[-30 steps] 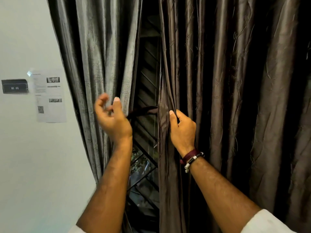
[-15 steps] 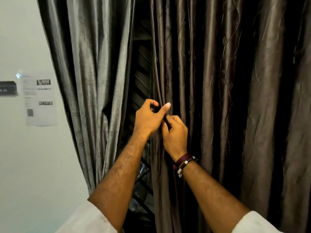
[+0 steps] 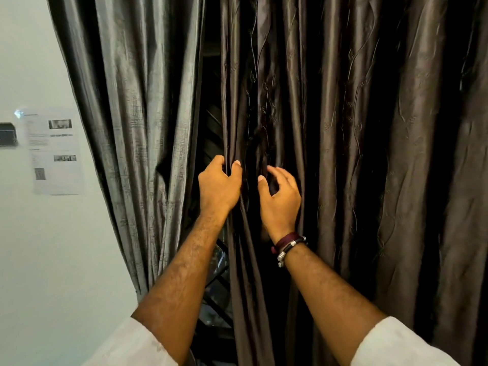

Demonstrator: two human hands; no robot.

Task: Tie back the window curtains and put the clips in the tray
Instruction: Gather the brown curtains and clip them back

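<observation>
Both arms are up at the gap between the two panels. The left hand [image 3: 219, 188] has thumb and fingers pinched round the inner edge of the right curtain [image 3: 343, 154], a narrow pleat caught between them. The right hand [image 3: 280, 199] sits just beside it on the same panel, fingers spread and loosely bent, tips brushing the folds, holding nothing that I can see.

The left curtain [image 3: 132, 128] hangs apart, over by the wall, already pulled in low down. Between the panels there's a dark strip of window grille [image 3: 214, 276].

What matters here: the cloth runs top to bottom, and its bulk lies off to the right of both hands. The right hand is the nearer one to that bulk, so gathering it looks like that hand's job, sweeping across the folds while the left pins the edge.

No clips or tray in sight, and any tieback is hidden in the folds.
</observation>
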